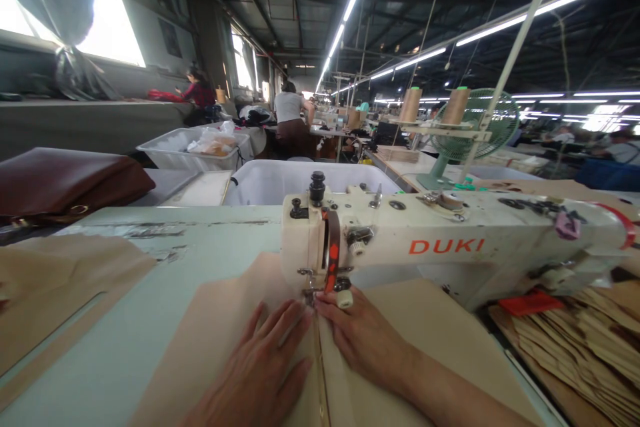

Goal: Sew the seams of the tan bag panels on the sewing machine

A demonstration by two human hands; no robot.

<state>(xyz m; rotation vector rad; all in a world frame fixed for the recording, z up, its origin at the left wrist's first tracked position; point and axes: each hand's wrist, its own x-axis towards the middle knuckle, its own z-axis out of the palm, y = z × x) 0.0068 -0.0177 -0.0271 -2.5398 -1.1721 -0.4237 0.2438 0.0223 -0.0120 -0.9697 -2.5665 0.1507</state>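
Head view: sewing machine (380, 240) across the middle, off-white, orange "DUKI" lettering on its arm, sewing head at the left end.
Tan panel (210, 333): flat on the pale green-blue tabletop (125, 287), running under the presser foot (309, 296) and spreading to both sides of it.
Dark narrow line: lengthwise on the panel, from the foot toward the wearer, passing between the hands; zip or slit, cannot tell.
Left hand (267, 353): palm down on the panel, left of the line, fingers extended and a little apart, tips just beside the foot; grasping nothing visible.
Right hand (367, 333): on the panel right of the line, fingers bent and close together, tips at the foot; pinching or only pressing, cannot tell.
Table, left: another tan piece (75, 267) with a long slot; brown bag (75, 180) beyond.
Right of machine: overlapping tan pieces (585, 353), red object (531, 303) near them.
Behind machine: white bin (260, 180), two thread cones (411, 105) on a stand, green fan (493, 123).
Far floor: person in a grey top (290, 110), bent over a table.
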